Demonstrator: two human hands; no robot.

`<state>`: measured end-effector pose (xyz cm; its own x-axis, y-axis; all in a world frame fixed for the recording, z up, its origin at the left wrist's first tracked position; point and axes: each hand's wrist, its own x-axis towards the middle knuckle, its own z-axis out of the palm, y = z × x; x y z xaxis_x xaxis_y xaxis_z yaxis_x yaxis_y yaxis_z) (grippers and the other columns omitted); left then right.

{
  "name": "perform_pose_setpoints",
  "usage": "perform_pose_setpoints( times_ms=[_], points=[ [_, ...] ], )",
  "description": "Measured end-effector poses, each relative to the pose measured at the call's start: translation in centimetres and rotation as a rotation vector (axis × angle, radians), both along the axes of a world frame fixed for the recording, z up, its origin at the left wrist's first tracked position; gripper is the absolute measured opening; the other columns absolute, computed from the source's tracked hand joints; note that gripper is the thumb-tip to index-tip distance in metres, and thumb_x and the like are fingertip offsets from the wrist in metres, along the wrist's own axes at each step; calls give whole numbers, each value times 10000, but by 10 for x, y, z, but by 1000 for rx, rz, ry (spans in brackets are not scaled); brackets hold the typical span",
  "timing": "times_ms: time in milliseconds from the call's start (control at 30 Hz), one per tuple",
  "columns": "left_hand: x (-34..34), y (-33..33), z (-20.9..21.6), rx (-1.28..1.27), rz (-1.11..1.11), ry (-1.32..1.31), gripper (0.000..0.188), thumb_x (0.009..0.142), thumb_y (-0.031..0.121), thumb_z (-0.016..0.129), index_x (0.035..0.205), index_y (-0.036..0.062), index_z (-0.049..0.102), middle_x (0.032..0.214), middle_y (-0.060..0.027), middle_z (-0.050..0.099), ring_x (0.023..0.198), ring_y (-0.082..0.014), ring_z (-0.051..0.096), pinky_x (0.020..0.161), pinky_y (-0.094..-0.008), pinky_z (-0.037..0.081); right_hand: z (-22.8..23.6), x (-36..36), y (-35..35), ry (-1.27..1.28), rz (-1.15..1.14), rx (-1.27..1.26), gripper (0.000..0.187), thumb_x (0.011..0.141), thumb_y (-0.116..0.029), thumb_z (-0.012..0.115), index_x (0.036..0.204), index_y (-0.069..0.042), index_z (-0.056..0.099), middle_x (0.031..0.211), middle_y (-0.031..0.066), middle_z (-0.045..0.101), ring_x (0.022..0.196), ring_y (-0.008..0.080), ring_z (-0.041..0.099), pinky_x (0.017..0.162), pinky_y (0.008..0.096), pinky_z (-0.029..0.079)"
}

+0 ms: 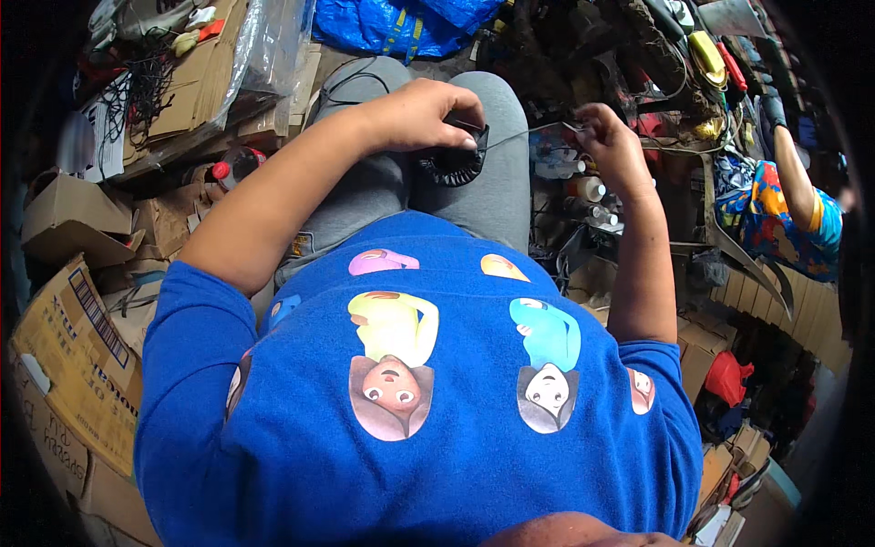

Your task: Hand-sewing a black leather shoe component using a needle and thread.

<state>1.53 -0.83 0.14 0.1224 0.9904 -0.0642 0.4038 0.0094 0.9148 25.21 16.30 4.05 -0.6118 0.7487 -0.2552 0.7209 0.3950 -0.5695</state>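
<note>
Legs in grey trousers [497,105], close together, lay under the work, and keeping them still would have made a steadier rest for it. The left hand [421,117] was curled around the upper side of a black ribbed part [451,171], above the gap between the thighs; a firm grip, with the thumb clear of the line of pull, seemed right there. The right hand [615,150] stood well apart to the right, its fingers pinched narrow at the end of a thin strand [524,134] that ran nearly straight across to the part. Light, even tension looked wise, since a jerk could kink or snap something so fine, and slack could let it snag on the ribs. Among what was hard to read, a co-worker [791,214] toward the right rim was partly cut off and bent by the lens. Some of the black ribbed part was hidden by the left hand, and its kind was unclear. Smallest of all, a shiny bit [571,126] showed at the right fingertips; whether tool tip or metal end, one could not tell.
</note>
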Motion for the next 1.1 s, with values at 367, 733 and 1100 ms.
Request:
perform_pose_setpoints(
  times_ms=[367,733,1100],
  points=[
    [-8,22,-19,-373,-211,-392,250,759,162,716,938,-1,651,848,-43,641,811,-116,594,753,-243,458,-4,-37,-50,273,422,-69,193,705,-18,687,872,-115,687,819,61,571,811,197,612,703,311,496],
    [-9,12,-21,-416,-129,-467,307,757,192,719,993,3,662,814,-9,648,682,-59,531,632,-207,416,-16,-44,-60,238,476,-109,146,706,-34,706,837,-95,685,791,39,581,758,154,597,679,282,481],
    [-15,9,-22,-468,-220,-458,366,749,137,653,1092,7,645,830,-14,654,628,-51,469,579,-196,381,-37,-28,-92,412,351,-7,181,697,-18,721,864,-75,682,766,42,592,671,130,576,609,244,461]
  ],
)
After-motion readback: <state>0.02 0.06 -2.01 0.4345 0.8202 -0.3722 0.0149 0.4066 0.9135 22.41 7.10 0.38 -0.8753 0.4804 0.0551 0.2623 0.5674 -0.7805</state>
